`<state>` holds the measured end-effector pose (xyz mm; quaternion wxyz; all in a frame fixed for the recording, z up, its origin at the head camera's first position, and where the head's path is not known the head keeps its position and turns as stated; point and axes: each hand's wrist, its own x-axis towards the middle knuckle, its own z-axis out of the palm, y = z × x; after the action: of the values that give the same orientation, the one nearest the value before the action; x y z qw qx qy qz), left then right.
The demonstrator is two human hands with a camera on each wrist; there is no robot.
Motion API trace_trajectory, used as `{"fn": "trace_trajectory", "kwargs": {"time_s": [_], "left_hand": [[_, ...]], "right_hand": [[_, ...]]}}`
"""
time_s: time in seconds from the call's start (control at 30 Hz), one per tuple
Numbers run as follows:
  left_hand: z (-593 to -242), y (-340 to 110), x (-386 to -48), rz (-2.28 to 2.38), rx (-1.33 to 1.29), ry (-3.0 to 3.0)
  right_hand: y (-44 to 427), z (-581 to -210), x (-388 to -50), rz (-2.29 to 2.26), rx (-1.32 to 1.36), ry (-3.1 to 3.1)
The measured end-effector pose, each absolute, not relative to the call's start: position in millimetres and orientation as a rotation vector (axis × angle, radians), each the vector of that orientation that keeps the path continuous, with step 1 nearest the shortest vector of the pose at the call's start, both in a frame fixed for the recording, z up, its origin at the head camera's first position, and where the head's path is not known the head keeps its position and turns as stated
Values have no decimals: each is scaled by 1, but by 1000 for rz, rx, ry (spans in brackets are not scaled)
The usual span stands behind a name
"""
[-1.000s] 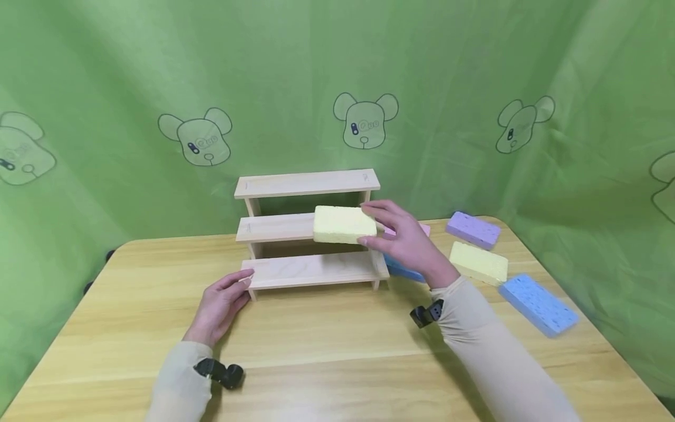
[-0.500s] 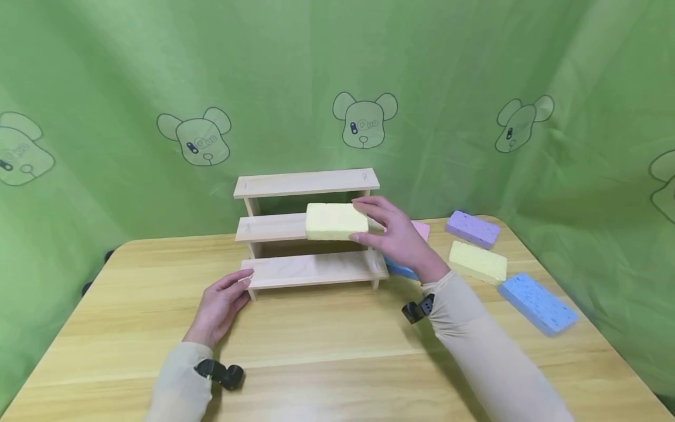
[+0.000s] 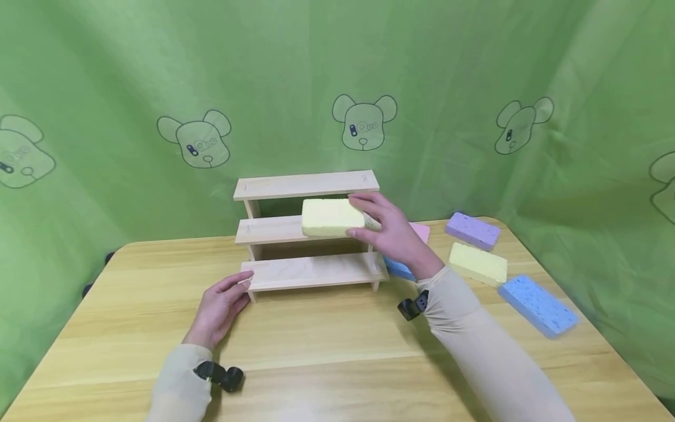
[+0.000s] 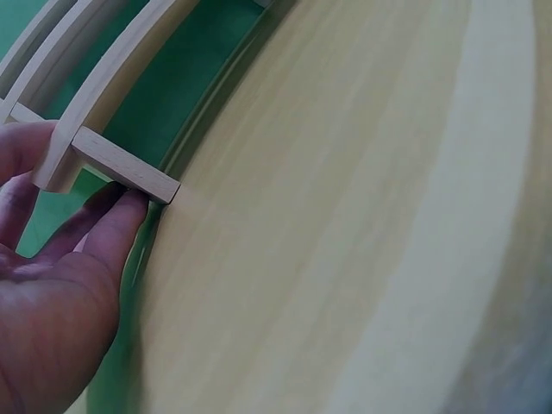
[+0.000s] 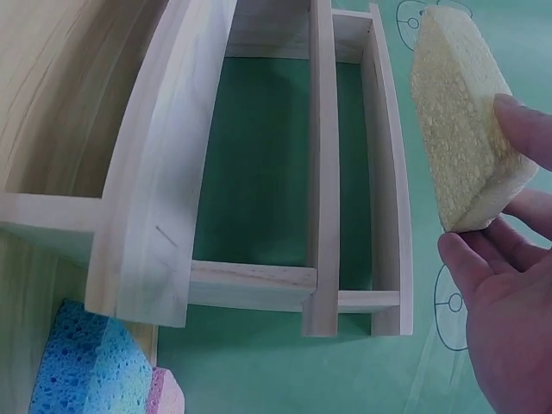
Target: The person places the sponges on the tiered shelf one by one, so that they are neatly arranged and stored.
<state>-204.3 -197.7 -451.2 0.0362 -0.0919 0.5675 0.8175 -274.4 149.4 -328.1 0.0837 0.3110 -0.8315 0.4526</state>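
A pale yellow sponge [image 3: 332, 217] is held by one end in my right hand [image 3: 387, 228], thumb on one face and fingers on the other. It hangs level in front of the middle step of a three-tier wooden shelf [image 3: 311, 272], apart from the boards as the right wrist view shows. My left hand [image 3: 221, 305] grips the left end of the lowest step. In the left wrist view, one digit lies over the board end [image 4: 60, 159] while other fingers [image 4: 121, 228] touch the short leg beneath.
To the right lie a purple sponge [image 3: 473, 230], a second yellow sponge [image 3: 478, 264] and a blue sponge [image 3: 538, 306]. Another blue sponge [image 5: 82, 362] and a pink one [image 5: 164, 392] sit beside the shelf's right end. A green curtain [image 3: 285, 76] hangs behind the table.
My right hand has carried the yellow sponge a little left and slightly upward across the middle step. The left hand stays at the shelf's lower left corner.
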Motion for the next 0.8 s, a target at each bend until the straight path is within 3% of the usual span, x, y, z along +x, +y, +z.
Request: {"fn": "trace_trajectory", "kwargs": {"time_s": [0.6, 0.8], "left_hand": [[-452, -198, -204, 2510, -310, 1751], [-451, -198, -205, 2513, -304, 1747]], "right_hand": [[138, -323, -279, 1469, 950, -2366], [131, -318, -282, 1325, 964, -2369]]}}
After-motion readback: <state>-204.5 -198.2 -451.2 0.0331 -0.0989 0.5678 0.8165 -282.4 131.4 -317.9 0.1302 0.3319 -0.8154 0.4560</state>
